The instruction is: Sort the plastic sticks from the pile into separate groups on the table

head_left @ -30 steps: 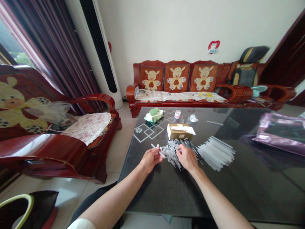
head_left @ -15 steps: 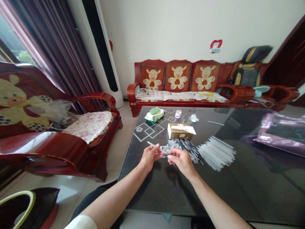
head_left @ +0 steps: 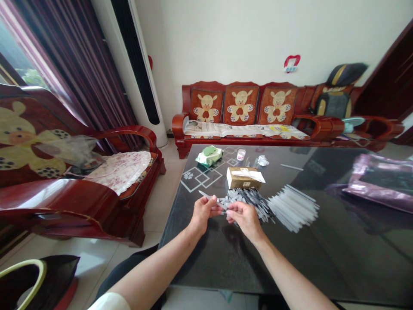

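Observation:
A thin white pen (head_left: 204,194) with a pointed tip slants between my two hands above the dark table. My left hand (head_left: 202,212) is closed around its middle, thumb on top, with the tip sticking out to the left. At the other end, the fingertips of my right hand (head_left: 244,216) are pinched together on the pen; their exact hold is partly hidden. Just behind my hands lies a heap of small grey pieces, like pen caps (head_left: 230,196). Thin black sticks, like pen refills (head_left: 260,203), lie beside it. Farther right, many whitish tubes, like pen barrels (head_left: 293,209), are spread in a pile.
Behind the piles stands a tissue box (head_left: 244,178). Farther back are a green wipes pack (head_left: 209,156), a small white cup (head_left: 241,154), crumpled tissue (head_left: 263,160) and a lone white stick (head_left: 291,167). A purple plastic bag (head_left: 380,181) lies on the table's right.
Almost nothing differs. Both hands keep their hold on the pen in nearly the same place; the view has shifted very slightly.

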The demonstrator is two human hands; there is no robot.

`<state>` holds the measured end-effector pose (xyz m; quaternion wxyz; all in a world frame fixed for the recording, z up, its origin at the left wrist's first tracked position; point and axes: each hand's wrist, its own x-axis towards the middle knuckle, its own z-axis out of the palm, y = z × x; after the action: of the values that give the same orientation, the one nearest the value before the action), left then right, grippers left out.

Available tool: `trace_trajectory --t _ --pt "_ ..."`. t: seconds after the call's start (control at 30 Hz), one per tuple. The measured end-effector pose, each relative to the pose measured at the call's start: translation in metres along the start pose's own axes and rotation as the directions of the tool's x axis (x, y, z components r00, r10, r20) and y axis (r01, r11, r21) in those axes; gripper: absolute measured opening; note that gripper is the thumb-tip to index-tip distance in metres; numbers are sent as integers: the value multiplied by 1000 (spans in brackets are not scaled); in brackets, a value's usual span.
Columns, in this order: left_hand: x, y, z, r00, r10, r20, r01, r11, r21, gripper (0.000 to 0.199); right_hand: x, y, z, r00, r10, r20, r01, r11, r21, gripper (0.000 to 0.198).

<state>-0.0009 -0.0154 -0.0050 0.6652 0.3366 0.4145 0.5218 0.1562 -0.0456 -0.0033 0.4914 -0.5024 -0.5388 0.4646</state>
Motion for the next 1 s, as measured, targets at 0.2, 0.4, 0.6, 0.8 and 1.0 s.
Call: trace_trajectory --t 0.2,0.4,0.6,0.8,1.0 --pt "2 -4 0 1000 21 -1 -21 1000 16 40 2 2 1 1000 11 -8 -11 1000 17 26" --pt "2 -3 0 999 35 -24 -36 999 -19 41 3 8 2 997 83 -7 -80 983 166 31" --pt "-1 -1 1 999 40 -11 -41 999 -21 41 3 8 1 994 108 -23 -104 985 136 32" --pt "0 -2 1 999 49 -7 -49 998 -30 40 0 4 2 994 102 30 -103 994 43 36" --pt "2 -4 -1 999 36 -33 -38 999 -33 41 1 5 1 991 128 40 -131 989 67 42"
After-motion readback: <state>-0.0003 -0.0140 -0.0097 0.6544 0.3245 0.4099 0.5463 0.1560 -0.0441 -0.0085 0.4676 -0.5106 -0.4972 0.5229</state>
